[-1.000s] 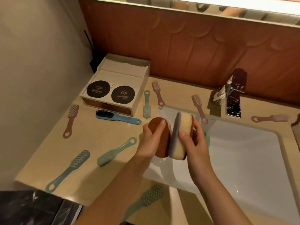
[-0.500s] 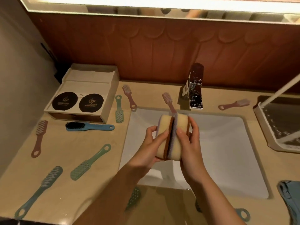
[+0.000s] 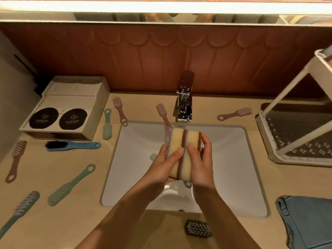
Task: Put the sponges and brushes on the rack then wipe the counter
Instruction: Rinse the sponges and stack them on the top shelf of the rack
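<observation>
Two sponges [image 3: 177, 141] pressed together, gripped between left hand [image 3: 166, 163] and right hand [image 3: 200, 159], held over sink [image 3: 233, 168], green brush [image 3: 188, 184] possibly tucked beneath, rack [image 3: 294, 141] set at right

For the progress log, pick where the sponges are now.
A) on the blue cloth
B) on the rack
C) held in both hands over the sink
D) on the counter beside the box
C: the left hand and right hand hold the sponges together above the sink.

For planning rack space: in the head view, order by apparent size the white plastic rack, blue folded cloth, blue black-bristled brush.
1. White plastic rack.
2. Blue folded cloth; both cropped, so unsure.
3. Blue black-bristled brush, clearly smallest.
</observation>
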`<action>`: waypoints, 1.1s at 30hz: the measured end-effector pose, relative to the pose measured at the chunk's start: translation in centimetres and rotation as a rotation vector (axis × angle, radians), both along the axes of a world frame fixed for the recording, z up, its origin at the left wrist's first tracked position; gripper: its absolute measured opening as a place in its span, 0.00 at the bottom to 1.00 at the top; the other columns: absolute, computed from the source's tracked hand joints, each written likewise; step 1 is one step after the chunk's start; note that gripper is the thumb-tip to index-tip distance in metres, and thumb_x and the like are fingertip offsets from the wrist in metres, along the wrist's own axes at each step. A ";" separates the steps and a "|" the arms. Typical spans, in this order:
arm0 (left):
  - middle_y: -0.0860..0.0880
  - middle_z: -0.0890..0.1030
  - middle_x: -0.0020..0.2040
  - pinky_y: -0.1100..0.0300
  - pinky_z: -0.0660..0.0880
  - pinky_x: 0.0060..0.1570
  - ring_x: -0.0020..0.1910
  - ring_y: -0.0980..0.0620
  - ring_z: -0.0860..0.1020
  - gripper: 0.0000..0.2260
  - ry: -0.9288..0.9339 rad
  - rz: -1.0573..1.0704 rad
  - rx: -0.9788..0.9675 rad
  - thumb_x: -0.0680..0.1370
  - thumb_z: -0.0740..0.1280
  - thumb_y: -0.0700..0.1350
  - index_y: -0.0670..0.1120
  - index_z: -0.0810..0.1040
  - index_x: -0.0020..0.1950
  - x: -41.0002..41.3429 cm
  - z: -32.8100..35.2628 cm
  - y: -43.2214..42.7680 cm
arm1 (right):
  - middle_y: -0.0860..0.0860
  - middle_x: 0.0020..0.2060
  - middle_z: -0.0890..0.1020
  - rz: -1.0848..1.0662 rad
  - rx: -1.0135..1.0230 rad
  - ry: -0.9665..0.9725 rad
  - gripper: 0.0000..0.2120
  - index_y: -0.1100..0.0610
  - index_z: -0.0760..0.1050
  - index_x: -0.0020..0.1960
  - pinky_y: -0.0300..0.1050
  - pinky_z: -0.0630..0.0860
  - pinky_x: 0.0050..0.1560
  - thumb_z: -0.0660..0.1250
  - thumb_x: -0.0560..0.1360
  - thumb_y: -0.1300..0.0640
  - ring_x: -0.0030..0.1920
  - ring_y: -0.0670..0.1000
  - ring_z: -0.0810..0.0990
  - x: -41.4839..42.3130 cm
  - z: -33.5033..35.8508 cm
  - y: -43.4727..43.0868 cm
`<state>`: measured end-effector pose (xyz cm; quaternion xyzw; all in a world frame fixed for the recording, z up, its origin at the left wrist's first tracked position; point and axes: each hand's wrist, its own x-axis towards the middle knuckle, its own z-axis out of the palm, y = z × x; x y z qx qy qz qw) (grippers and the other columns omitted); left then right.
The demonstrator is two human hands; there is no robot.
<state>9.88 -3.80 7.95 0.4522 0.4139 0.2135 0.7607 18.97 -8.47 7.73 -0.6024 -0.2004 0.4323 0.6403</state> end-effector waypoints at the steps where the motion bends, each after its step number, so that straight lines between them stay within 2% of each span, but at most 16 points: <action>1: 0.52 0.78 0.59 0.58 0.80 0.44 0.53 0.55 0.80 0.17 0.007 -0.023 0.002 0.78 0.62 0.49 0.56 0.65 0.67 0.6 0.1 -0.2 | 0.52 0.62 0.72 0.008 -0.011 0.005 0.17 0.39 0.62 0.63 0.48 0.78 0.55 0.60 0.78 0.52 0.59 0.52 0.75 0.7 0.0 -0.1; 4: 0.53 0.78 0.59 0.53 0.80 0.50 0.54 0.55 0.80 0.23 0.053 -0.115 0.013 0.75 0.66 0.49 0.58 0.63 0.68 2.6 0.1 -0.9 | 0.52 0.64 0.71 0.089 -0.023 0.006 0.16 0.41 0.60 0.65 0.52 0.76 0.59 0.57 0.79 0.51 0.61 0.53 0.74 3.3 -0.1 -0.6; 8: 0.50 0.79 0.59 0.47 0.78 0.55 0.56 0.51 0.80 0.28 0.104 -0.206 0.070 0.70 0.73 0.49 0.56 0.65 0.68 3.6 0.4 -0.1 | 0.51 0.63 0.72 0.269 -0.068 -0.058 0.17 0.45 0.61 0.67 0.39 0.75 0.52 0.52 0.79 0.44 0.61 0.49 0.74 7.1 0.0 -1.7; 11: 0.53 0.79 0.57 0.51 0.78 0.54 0.54 0.53 0.80 0.32 0.282 -0.418 0.217 0.64 0.73 0.52 0.57 0.66 0.66 4.4 1.2 1.2 | 0.49 0.62 0.72 0.317 -0.085 -0.183 0.19 0.43 0.61 0.68 0.40 0.73 0.55 0.56 0.78 0.44 0.59 0.46 0.74 10.5 0.6 -2.5; 14: 0.52 0.79 0.55 0.54 0.78 0.53 0.53 0.53 0.80 0.30 0.364 -0.631 0.310 0.64 0.75 0.53 0.58 0.67 0.63 5.4 2.0 2.2 | 0.46 0.56 0.75 0.493 -0.097 -0.212 0.29 0.39 0.58 0.71 0.39 0.76 0.49 0.62 0.72 0.43 0.54 0.45 0.78 12.5 1.4 -2.7; 15: 0.51 0.79 0.54 0.53 0.79 0.52 0.52 0.52 0.80 0.30 0.375 -0.677 0.327 0.63 0.75 0.54 0.58 0.68 0.62 5.9 2.2 2.3 | 0.45 0.55 0.75 0.553 -0.111 -0.224 0.29 0.38 0.59 0.70 0.38 0.77 0.46 0.64 0.70 0.43 0.53 0.46 0.78 12.7 1.6 -2.7; 17: 0.49 0.79 0.54 0.51 0.79 0.52 0.52 0.50 0.80 0.31 0.394 -0.712 0.327 0.61 0.75 0.57 0.57 0.69 0.61 6.5 2.5 2.3 | 0.46 0.52 0.76 0.580 -0.113 -0.236 0.23 0.41 0.65 0.66 0.37 0.77 0.41 0.66 0.73 0.48 0.49 0.46 0.79 12.9 1.6 -3.0; 20: 0.47 0.77 0.57 0.52 0.79 0.53 0.53 0.49 0.80 0.33 0.370 -0.623 0.270 0.62 0.75 0.57 0.56 0.66 0.64 6.6 2.2 2.0 | 0.48 0.45 0.76 0.469 -0.074 -0.280 0.13 0.51 0.70 0.58 0.36 0.76 0.36 0.66 0.75 0.52 0.43 0.44 0.78 13.3 1.3 -3.5; 22: 0.46 0.75 0.59 0.55 0.77 0.54 0.54 0.49 0.79 0.30 0.262 -0.441 0.162 0.67 0.73 0.57 0.54 0.67 0.65 6.5 2.0 1.4 | 0.51 0.47 0.77 0.349 -0.090 -0.178 0.13 0.52 0.70 0.58 0.42 0.80 0.38 0.65 0.75 0.52 0.44 0.47 0.79 13.5 1.3 -3.8; 24: 0.45 0.74 0.61 0.53 0.75 0.54 0.56 0.48 0.76 0.27 0.162 -0.256 0.053 0.69 0.67 0.60 0.53 0.68 0.65 7.0 1.8 0.3 | 0.54 0.52 0.77 0.243 -0.109 -0.034 0.14 0.51 0.69 0.59 0.49 0.82 0.42 0.64 0.76 0.50 0.48 0.52 0.80 13.4 1.1 -3.9; 26: 0.46 0.73 0.60 0.53 0.76 0.46 0.54 0.46 0.76 0.27 0.132 -0.138 0.047 0.69 0.65 0.63 0.57 0.65 0.66 8.1 1.5 -1.2 | 0.54 0.54 0.77 0.201 -0.112 -0.032 0.15 0.50 0.67 0.61 0.50 0.82 0.44 0.64 0.76 0.50 0.51 0.54 0.80 12.9 1.1 -4.0; 29: 0.48 0.74 0.58 0.55 0.79 0.39 0.51 0.47 0.78 0.24 0.160 0.070 0.151 0.72 0.63 0.60 0.59 0.64 0.66 9.6 1.7 -2.5 | 0.53 0.53 0.77 0.213 -0.108 -0.064 0.14 0.48 0.66 0.60 0.48 0.81 0.45 0.63 0.76 0.49 0.51 0.53 0.80 11.9 1.4 -3.7; 31: 0.50 0.76 0.54 0.55 0.80 0.41 0.49 0.50 0.79 0.20 0.204 0.184 0.305 0.74 0.65 0.57 0.56 0.65 0.64 10.5 2.1 -2.6 | 0.52 0.51 0.79 0.201 -0.096 -0.102 0.11 0.46 0.68 0.57 0.50 0.82 0.46 0.63 0.76 0.47 0.50 0.52 0.81 11.4 1.6 -3.3; 33: 0.53 0.78 0.48 0.56 0.78 0.43 0.46 0.55 0.79 0.17 0.269 0.246 0.476 0.74 0.66 0.58 0.55 0.68 0.59 11.1 2.6 -2.5 | 0.52 0.48 0.81 0.158 -0.087 -0.171 0.10 0.47 0.71 0.54 0.50 0.82 0.43 0.62 0.75 0.45 0.47 0.51 0.82 11.1 1.9 -2.9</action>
